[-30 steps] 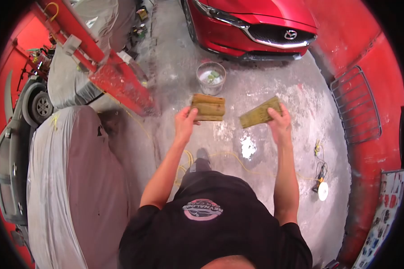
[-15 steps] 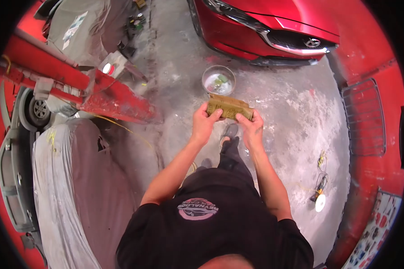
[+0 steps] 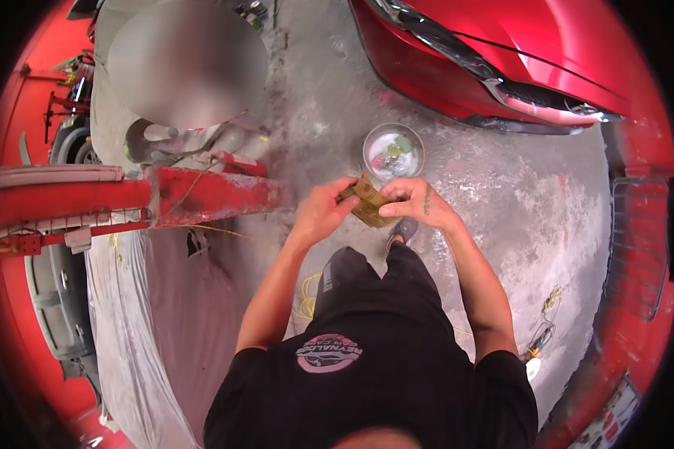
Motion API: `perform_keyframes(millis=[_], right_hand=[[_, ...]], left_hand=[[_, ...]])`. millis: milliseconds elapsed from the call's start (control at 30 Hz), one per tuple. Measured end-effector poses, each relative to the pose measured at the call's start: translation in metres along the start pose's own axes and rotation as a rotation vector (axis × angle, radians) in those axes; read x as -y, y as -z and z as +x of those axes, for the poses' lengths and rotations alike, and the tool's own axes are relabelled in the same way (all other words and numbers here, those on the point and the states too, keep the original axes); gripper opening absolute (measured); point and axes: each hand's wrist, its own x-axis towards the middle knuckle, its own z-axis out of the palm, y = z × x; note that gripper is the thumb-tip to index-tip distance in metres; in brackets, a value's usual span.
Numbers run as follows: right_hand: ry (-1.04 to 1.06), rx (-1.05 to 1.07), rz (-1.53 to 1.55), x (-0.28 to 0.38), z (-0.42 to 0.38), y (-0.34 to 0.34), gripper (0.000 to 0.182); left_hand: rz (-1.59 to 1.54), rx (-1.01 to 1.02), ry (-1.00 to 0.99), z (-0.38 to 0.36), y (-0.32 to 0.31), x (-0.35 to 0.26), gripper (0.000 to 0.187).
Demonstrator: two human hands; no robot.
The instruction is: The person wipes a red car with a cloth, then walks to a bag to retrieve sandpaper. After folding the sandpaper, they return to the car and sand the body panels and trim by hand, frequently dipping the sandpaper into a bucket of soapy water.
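Note:
Between my two hands is a piece of brown sandpaper (image 3: pixel 368 207) with dark print on its back, bent into a folded shape. My left hand (image 3: pixel 328 212) pinches its left edge, fingers closed. On the other side, my right hand (image 3: pixel 418 202) is closed on the right part, thumb low and fingers curled over the top. Just beyond the hands, a round bucket (image 3: pixel 421 153) stands on the floor, holding liquid and a green piece (image 3: pixel 402 144) that looks like a sponge.
A red car (image 3: pixel 494 52) stands ahead to the right. From the left reaches a red metal beam (image 3: pixel 217 198), with a covered vehicle (image 3: pixel 120 322) below it. A yellow cord (image 3: pixel 307 295) lies near my legs; a cabled tool (image 3: pixel 535 352) lies on the floor at right.
The sandpaper was held out flat and wide; now it is bent and narrower, with my hands closer together. The view has turned, and the blurred area at upper left is new.

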Motion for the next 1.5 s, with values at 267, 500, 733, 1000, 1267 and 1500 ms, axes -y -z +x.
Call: perform_keyframes(millis=[267,500,733,1000,1267,1500], right_hand=[[0.032,-0.268,0.118,-0.004,0.062,0.021,0.031],[0.0,-0.142,0.063,0.007,0.125,-0.013,0.029],[-0.091,-0.608,0.038,0.005,0.207,-0.04,0.016],[-0.129,-0.758,0.039,-0.02,0.243,-0.032,0.018],[-0.117,-0.347,0.63,-0.101,0.253,0.037,0.04],[-0.194,-0.433,0.649,-0.175,0.255,0.09,0.034]], left_hand=[[-0.469,0.037,0.227,0.078,0.02,0.039,0.04],[-0.576,0.027,0.11,0.144,0.055,0.09,0.029],[-1.013,0.335,0.322,0.176,0.128,0.129,0.038],[-0.755,0.271,0.255,0.188,0.131,0.154,0.051],[-0.706,0.252,0.354,0.23,0.093,0.203,0.026],[-0.427,0.327,0.422,0.261,0.03,0.267,0.01]])
